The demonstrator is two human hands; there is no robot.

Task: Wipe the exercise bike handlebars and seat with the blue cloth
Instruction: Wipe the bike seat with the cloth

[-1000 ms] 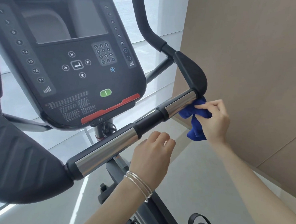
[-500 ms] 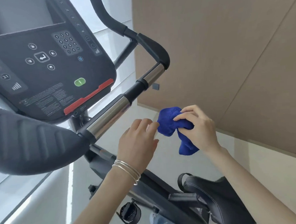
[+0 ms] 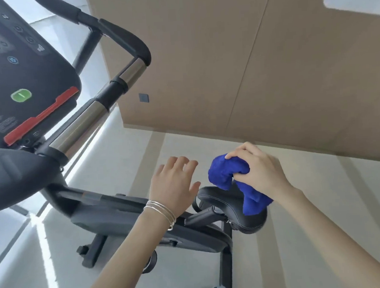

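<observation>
My right hand [image 3: 262, 173] grips the bunched blue cloth [image 3: 224, 175], which hangs over the black bike seat [image 3: 216, 196] just below it. Whether the cloth touches the seat I cannot tell. My left hand [image 3: 173, 184], with thin bracelets on the wrist, hovers with straight fingers just left of the seat's front end and holds nothing. The handlebar [image 3: 82, 123], a chrome and black bar, runs diagonally at the upper left, well above both hands. Its black curved end [image 3: 133, 45] bends back at the top.
The bike console [image 3: 20, 71], with a green button and a red strip, fills the upper left. A black padded armrest [image 3: 12, 175] sits at the left edge. The bike frame [image 3: 122, 215] runs below my left arm. A tan wall panel [image 3: 246, 63] stands behind, above pale floor.
Both hands have dropped from the handlebar's right end down to the seat. The view has swung right and down, so the seat has come into view under the cloth.
</observation>
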